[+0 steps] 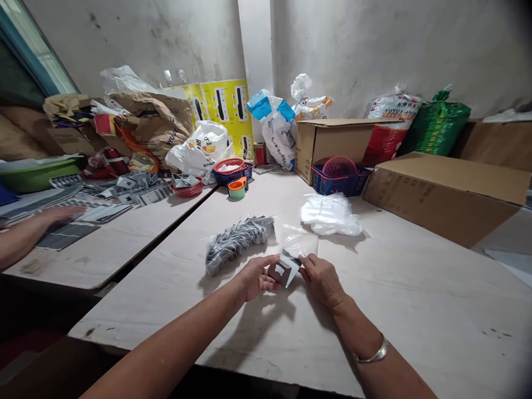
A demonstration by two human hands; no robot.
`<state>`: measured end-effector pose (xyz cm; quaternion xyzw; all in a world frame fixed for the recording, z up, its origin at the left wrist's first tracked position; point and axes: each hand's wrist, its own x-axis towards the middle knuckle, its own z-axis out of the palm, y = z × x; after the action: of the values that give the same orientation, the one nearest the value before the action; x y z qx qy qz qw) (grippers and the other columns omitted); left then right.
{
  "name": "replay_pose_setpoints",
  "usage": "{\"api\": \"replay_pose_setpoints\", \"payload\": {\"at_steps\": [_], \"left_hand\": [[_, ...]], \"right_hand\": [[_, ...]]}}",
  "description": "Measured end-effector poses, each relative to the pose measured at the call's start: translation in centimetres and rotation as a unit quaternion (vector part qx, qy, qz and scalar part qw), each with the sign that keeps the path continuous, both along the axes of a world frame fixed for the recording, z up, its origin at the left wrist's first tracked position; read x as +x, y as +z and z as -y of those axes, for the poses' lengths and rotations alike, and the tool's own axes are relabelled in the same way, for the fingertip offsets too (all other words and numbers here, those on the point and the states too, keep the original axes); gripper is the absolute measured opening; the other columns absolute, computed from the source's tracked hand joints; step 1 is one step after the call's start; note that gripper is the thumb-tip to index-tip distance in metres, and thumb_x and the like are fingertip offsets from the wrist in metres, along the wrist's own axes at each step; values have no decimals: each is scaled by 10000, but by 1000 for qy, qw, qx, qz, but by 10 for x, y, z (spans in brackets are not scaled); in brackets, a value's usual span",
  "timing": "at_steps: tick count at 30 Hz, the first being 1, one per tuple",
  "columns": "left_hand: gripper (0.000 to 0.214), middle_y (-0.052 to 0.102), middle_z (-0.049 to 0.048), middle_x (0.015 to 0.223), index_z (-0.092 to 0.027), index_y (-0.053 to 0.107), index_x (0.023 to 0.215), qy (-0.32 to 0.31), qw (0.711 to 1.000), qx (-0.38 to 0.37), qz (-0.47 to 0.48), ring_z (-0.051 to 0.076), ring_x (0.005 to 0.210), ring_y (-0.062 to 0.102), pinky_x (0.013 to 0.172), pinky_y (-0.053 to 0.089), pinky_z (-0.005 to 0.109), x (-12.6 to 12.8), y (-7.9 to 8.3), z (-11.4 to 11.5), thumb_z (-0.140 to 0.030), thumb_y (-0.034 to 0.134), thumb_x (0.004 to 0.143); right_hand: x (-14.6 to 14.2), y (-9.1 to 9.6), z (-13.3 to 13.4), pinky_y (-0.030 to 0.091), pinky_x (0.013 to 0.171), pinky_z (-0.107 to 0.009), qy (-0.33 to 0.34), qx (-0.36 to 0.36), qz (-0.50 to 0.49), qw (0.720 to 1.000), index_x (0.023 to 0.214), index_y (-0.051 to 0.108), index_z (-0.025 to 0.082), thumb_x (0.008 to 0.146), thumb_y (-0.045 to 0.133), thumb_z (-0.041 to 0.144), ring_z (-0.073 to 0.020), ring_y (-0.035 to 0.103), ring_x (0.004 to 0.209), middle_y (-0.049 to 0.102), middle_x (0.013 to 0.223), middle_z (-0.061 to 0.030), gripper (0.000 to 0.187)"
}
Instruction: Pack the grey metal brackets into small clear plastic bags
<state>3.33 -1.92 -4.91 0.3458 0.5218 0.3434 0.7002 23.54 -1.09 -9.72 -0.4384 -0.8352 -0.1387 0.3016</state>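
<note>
A grey folded card piece (280, 272) with a white cut-out shape and a pale inner face is pinched by my left hand (255, 279). My right hand (325, 281) grips the edge of a clear plastic bag (300, 241), close against the card piece's right side. The bag's mouth meets the card's upper end; how far the card sits inside is unclear. Just beyond my left hand lies a row of bagged grey pieces (239, 241). A stack of clear plastic bags (330, 213) rests past my right hand.
Tape rolls (236, 189), a red basket (228, 165) and a blue basket (338, 180) stand farther back. Cardboard boxes (449, 191) line the right side. On the adjoining left table, another person's hand (62, 214) touches flat grey sheets near loose folded pieces (141, 188). A gap separates the tables.
</note>
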Motion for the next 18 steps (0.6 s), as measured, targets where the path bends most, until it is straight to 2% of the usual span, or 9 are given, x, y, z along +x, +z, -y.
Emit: {"api": "replay_pose_setpoints", "payload": {"at_steps": [9,18], "left_hand": [[435,622,115,730,-59,587,952,-11,1000,12,26,188,587,604,616,519,328,2,2,-2,-383,638,667],[394,619,116,719,-39,602,943,-28,999,7,30,192,608,606,654,529,344,2,3,-3,-363,599,717]], "right_hand": [[3,2,0,344,577,-257,8,8,3,1000,1090,561,122,871,482,229,-155,521,661,577,799,-55,256],[5,9,3,368,581,-240,30,-47,7,998,1086,567,183,835,524,209,-144,522,673,553,819,-42,256]]}}
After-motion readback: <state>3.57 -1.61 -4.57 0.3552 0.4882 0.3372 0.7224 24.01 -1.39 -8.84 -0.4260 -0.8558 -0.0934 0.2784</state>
